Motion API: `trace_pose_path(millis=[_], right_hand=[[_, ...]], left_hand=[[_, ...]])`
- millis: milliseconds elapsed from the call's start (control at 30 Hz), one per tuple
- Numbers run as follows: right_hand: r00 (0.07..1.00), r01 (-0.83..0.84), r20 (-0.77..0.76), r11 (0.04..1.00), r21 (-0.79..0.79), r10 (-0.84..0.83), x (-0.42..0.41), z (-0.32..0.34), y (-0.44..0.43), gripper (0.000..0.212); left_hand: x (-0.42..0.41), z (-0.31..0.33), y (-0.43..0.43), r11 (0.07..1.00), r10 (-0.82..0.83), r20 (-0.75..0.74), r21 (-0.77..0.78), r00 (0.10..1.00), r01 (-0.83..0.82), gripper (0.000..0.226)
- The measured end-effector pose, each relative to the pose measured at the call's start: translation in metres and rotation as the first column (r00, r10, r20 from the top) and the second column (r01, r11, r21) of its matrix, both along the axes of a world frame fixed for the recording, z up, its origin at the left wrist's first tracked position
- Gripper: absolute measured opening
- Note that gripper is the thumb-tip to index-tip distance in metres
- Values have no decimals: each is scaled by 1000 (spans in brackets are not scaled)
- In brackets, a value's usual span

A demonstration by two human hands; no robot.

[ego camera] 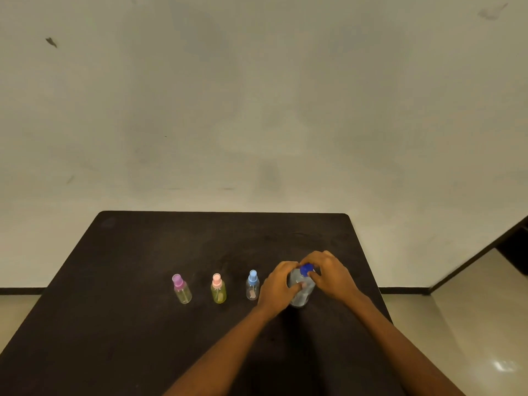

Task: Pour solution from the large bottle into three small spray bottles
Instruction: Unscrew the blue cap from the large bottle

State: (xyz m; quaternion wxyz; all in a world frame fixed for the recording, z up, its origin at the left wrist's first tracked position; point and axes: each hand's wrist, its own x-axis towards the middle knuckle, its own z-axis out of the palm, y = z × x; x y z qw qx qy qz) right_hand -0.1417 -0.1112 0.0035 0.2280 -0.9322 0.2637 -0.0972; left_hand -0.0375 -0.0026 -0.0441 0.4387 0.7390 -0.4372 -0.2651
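The large clear bottle (300,292) stands upright on the dark table (143,252), right of the middle. My left hand (278,284) grips its body from the left. My right hand (331,274) pinches its blue cap (306,270) from the right. Left of it stand three small spray bottles in a row, all with their caps on: one with a blue cap (253,285) nearest my left hand, a yellowish one with a pink cap (218,288) in the middle, and a clear one with a purple cap (181,288) at the far left.
A plain pale wall (257,110) rises behind the table. The table's right edge runs close to the large bottle, with tiled floor (471,324) beyond it. A dark piece of furniture (514,247) shows at the far right.
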Motion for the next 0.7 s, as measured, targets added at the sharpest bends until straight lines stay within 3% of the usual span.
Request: trace_pose_path(millis=[200,400,700], right_hand=[[998,54,23,994,93,-56,-3,5,2,39],[981,161,-105,986,-35,-163,10,11,5,24],[991,-43,-129,998,-40,37,9,7,3,25]], left_hand=[[0,-3,0,1000,4,6,-19,1000,-4,52],[-1,-5,0,1000,12,2,-18,1000,-12,49],[-2,-8,1,999,23,-11,-26,1000,-23,44]])
